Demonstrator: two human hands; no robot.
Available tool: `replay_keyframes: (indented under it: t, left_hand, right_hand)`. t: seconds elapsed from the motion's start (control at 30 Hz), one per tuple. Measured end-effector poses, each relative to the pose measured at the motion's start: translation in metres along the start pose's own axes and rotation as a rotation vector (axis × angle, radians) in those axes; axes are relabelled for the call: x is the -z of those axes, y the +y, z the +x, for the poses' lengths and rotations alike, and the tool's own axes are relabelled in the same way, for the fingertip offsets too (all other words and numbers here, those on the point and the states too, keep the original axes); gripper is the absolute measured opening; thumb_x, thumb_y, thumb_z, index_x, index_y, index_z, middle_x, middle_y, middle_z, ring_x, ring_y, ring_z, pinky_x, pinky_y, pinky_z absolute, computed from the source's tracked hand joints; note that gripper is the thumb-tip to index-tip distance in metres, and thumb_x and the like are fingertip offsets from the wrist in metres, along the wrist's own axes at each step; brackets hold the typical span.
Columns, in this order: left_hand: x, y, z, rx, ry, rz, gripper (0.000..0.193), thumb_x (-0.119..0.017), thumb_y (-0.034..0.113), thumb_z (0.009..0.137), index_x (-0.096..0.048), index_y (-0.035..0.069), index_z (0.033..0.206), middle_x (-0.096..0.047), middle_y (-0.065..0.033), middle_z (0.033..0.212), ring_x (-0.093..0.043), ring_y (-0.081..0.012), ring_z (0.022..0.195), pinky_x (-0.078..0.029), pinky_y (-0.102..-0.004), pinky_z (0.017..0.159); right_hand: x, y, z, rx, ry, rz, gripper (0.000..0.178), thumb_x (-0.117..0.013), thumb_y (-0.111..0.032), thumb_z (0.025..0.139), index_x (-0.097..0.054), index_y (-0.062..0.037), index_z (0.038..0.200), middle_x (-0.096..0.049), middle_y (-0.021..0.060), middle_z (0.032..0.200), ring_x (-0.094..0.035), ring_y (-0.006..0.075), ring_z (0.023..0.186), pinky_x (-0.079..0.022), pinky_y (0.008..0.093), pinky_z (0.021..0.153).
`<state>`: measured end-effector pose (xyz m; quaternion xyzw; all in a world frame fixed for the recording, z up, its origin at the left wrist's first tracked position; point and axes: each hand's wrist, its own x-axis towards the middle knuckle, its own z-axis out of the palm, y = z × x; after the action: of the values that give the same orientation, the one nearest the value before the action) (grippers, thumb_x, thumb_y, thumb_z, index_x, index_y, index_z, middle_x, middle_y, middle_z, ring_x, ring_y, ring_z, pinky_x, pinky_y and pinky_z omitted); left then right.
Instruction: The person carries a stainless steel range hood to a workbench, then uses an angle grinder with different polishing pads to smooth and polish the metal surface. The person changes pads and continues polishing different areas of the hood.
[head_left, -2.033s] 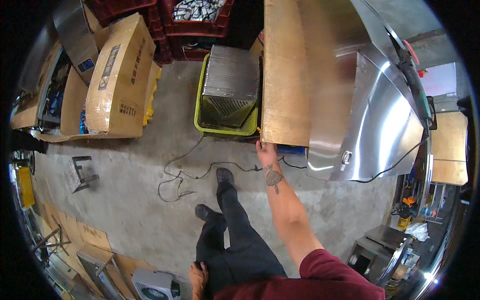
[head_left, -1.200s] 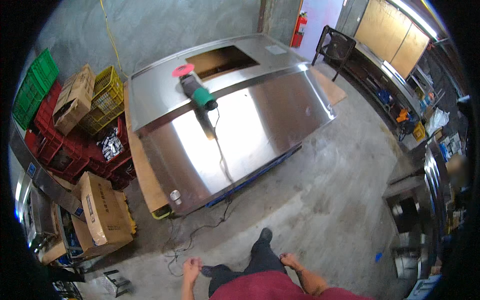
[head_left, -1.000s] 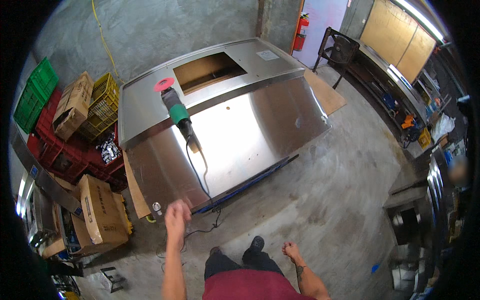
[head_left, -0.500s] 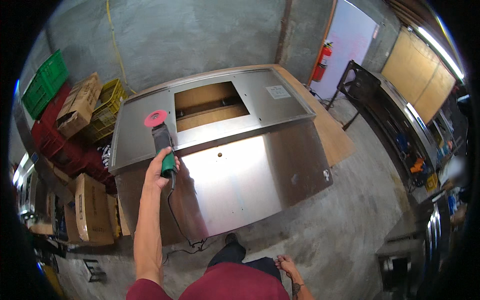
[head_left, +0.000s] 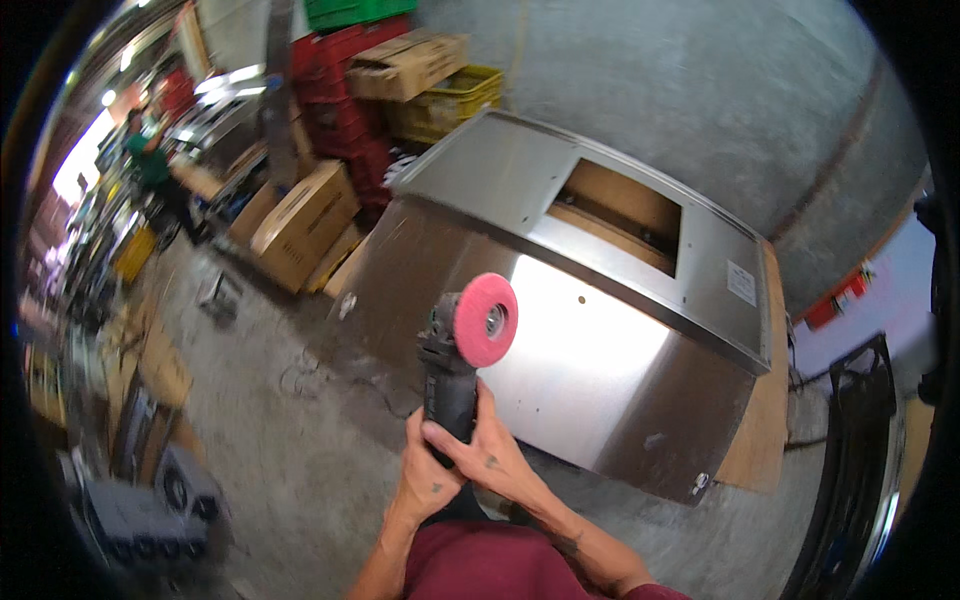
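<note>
I hold an angle grinder [head_left: 449,397] upright in front of me, with its pinkish-red disc [head_left: 466,327] facing up and to the right. My left hand [head_left: 430,476] is wrapped round the lower body of the tool. From the other side my right hand [head_left: 492,455] grips the same body. The green rear part of the handle is hidden behind my hands. Beyond the grinder lies a large stainless steel panel [head_left: 590,365] with a bright middle and darker sides. A raised steel frame [head_left: 500,155] with a rectangular opening stands along the panel's far side.
Cardboard boxes [head_left: 305,225] and red crates [head_left: 325,65] stack up at the left, near a yellow crate [head_left: 455,105]. A co-worker [head_left: 150,165] in green stands at far left. A dark metal frame [head_left: 850,450] stands at right; a power cord trails across the floor.
The view has swung left. The grinder has come back from over the steel frame toward my body, and my right hand has joined my left on it.
</note>
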<state>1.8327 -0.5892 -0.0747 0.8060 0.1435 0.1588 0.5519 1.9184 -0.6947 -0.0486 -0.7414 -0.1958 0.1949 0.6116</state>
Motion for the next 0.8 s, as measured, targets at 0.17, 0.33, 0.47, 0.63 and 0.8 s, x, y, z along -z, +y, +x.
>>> replay_keyframes:
  t: [0.17,0.33,0.47,0.63,0.8]
  left_hand:
    - [0.021,-0.028,-0.114,0.07,-0.188,-0.004,0.08,-0.077,0.029,0.096,-0.034,0.0,0.157,-0.056,-0.0194,0.142,-0.058,-0.0321,0.131,-0.049,-0.047,0.108]
    - [0.037,-0.087,-0.14,0.415,0.3,-0.76,0.058,-0.048,0.048,0.11,-0.053,0.003,0.146,-0.065,-0.0142,0.136,-0.064,-0.0289,0.122,-0.053,-0.0445,0.103]
    - [0.01,-0.159,-0.171,0.63,0.406,-1.291,0.078,-0.041,0.07,0.104,-0.062,0.002,0.136,-0.072,-0.021,0.122,-0.073,-0.0358,0.105,-0.061,-0.0484,0.093]
    - [-0.015,-0.25,-0.232,0.69,0.572,-1.433,0.079,-0.046,0.069,0.102,-0.059,-0.001,0.137,-0.074,-0.026,0.107,-0.075,-0.0442,0.096,-0.063,-0.0572,0.089]
    - [-0.045,-0.331,-0.228,0.776,0.626,-1.542,0.077,-0.05,0.07,0.1,-0.06,-0.001,0.13,-0.072,-0.0256,0.105,-0.073,-0.0444,0.101,-0.061,-0.0582,0.091]
  right_hand:
    - [-0.006,0.028,-0.048,-0.266,-0.235,0.085,0.08,-0.085,-0.043,0.089,-0.047,0.0026,0.142,-0.065,0.0176,0.119,-0.063,0.0242,0.11,-0.052,0.039,0.098]
    - [-0.039,0.115,-0.114,-0.19,-0.526,0.104,0.077,-0.085,-0.04,0.091,-0.048,0.003,0.143,-0.062,0.014,0.125,-0.06,0.0204,0.113,-0.05,0.0365,0.1]
    - [-0.077,0.164,-0.156,-0.315,-0.699,0.09,0.099,-0.085,-0.046,0.089,-0.034,0.0081,0.155,-0.061,0.0188,0.13,-0.061,0.0247,0.119,-0.051,0.0374,0.101]
    - [-0.112,0.236,-0.167,-0.504,-0.82,-0.05,0.112,-0.086,-0.061,0.082,-0.036,0.0148,0.147,-0.062,0.0316,0.127,-0.066,0.0374,0.122,-0.053,0.0409,0.101]
    - [-0.134,0.31,-0.143,-0.524,-0.827,-0.101,0.11,-0.082,-0.056,0.089,-0.028,0.0225,0.145,-0.048,0.0414,0.143,-0.057,0.0423,0.136,-0.05,0.0406,0.108]
